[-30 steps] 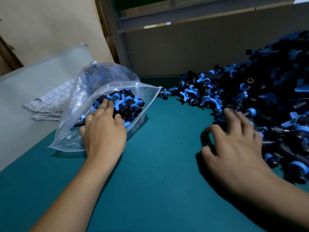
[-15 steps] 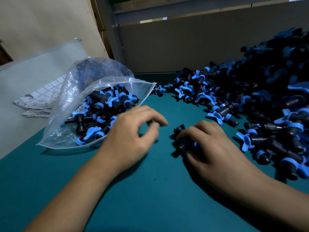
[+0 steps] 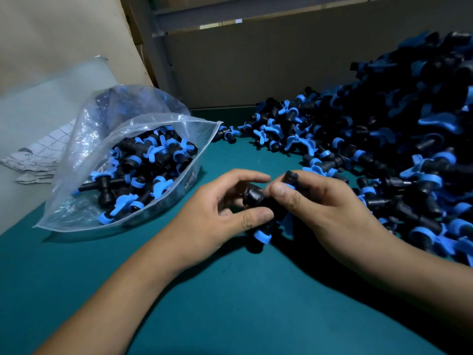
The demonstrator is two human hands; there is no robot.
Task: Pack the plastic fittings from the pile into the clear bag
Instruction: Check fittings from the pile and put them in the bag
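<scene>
Both hands held a small bunch of fittings [image 3: 258,201] between them, just above the green bench [image 3: 230,303]. On the left hand [image 3: 217,213], the grip was curled round the bunch, with the thumb pressed on a black part near a blue ring. On the right hand [image 3: 325,203], the grip was curled too, with the thumb on top of the bunch. How many pieces were in the bunch could not be told.

Off to the left, the clear bag [image 3: 84,139] lay on its side on the bench with its mouth open toward the hands. It was already partly full of black and blue pieces. Over on the right sat the big pile [image 3: 384,149], so a lot of packing looked left to do.

These fittings looked hard, light and a bit smooth. They had knobby arms that could catch on each other. Black middle tubes looked like the best place to hold them, not the thin blue wings. That bag looked soft and floppy, so its mouth might fold shut.
</scene>
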